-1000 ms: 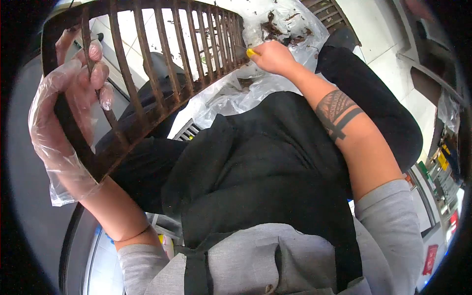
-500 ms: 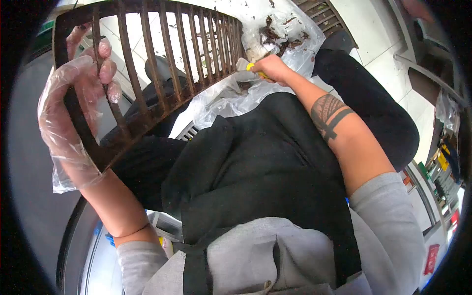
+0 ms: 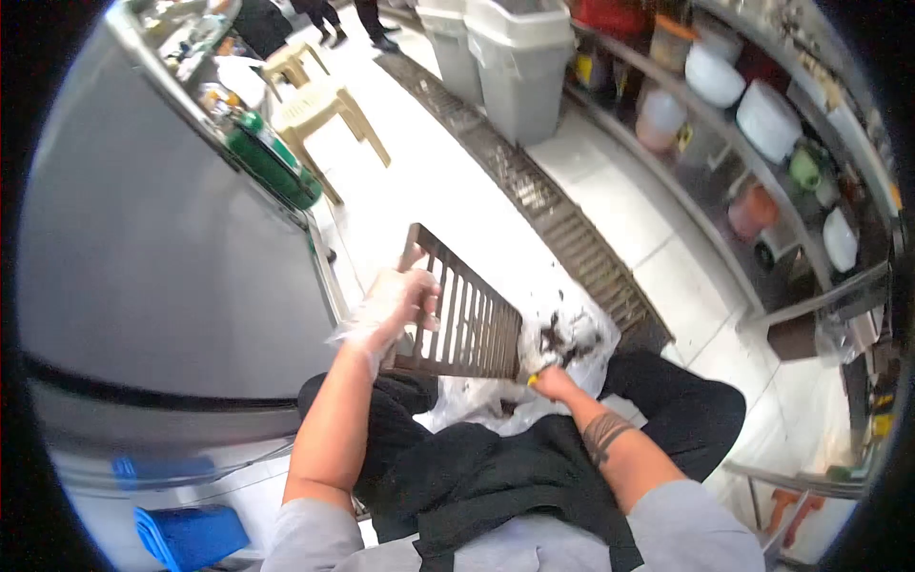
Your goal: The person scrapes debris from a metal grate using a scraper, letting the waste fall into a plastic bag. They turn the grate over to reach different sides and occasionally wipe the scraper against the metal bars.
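Note:
My left hand [image 3: 408, 297], in a clear plastic glove, grips the left end of a brown slatted grate [image 3: 467, 324], which is held tilted above the floor. The bare right hand [image 3: 553, 383] is closed around a tool with a yellow handle [image 3: 533, 380], close to the grate's lower right corner; the tool's far end cannot be made out. Beneath and beside the grate's right end lies a clear plastic bag [image 3: 596, 334] with dark debris [image 3: 553, 336] on it.
A floor drain with gratings [image 3: 572, 234] runs diagonally past grey bins [image 3: 522, 76]. Shelves with containers [image 3: 715, 76] line the right. Beige stools [image 3: 310, 110], a green cylinder [image 3: 272, 160] and a grey panel [image 3: 162, 229] stand left. Two people's legs [image 3: 370, 19] show at the top.
The view has lifted and widened, bringing in the stools, bins and shelves. The grate and both hands now appear lower and smaller in view, with both hands still holding on.

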`<control>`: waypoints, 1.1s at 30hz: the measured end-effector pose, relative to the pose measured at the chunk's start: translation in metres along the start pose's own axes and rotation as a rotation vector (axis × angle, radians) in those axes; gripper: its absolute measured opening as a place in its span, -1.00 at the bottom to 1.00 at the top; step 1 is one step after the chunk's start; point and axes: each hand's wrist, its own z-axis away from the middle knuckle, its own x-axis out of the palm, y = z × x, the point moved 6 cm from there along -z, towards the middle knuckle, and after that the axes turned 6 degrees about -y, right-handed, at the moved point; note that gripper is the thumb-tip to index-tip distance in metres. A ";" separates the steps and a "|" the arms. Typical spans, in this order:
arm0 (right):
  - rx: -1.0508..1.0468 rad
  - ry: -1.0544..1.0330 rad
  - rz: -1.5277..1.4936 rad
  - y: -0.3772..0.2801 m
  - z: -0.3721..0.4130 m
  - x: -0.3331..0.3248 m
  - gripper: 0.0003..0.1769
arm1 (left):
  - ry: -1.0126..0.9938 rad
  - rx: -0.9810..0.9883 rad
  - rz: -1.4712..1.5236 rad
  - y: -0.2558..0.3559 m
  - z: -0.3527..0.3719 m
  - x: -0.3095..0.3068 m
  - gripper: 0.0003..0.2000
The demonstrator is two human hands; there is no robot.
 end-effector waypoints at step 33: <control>-0.084 0.423 -0.077 0.002 0.064 -0.006 -0.52 | -0.089 0.133 -0.181 -0.012 -0.023 -0.036 -0.75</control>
